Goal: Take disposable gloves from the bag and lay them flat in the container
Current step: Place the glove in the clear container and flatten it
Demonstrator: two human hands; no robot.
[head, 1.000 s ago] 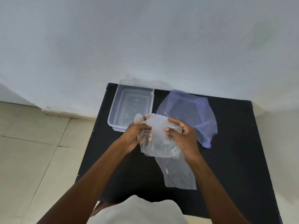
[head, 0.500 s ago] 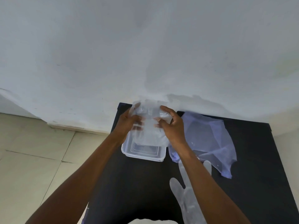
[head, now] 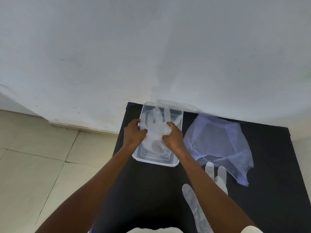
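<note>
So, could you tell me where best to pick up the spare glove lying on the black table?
Probably at the cuff end of the spare glove, coming from the near side. It lies flat with its fingers pointing toward the bag, and the right forearm crosses over its middle.

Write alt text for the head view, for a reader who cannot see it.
Both hands, left hand and right hand, press a clear glove into the clear container on a black table. A bluish bag and another glove lie to its right.

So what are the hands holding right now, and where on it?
Both hands grip one clear glove over the container: left hand on its left edge, right hand on its right edge, near the cuff.
</note>
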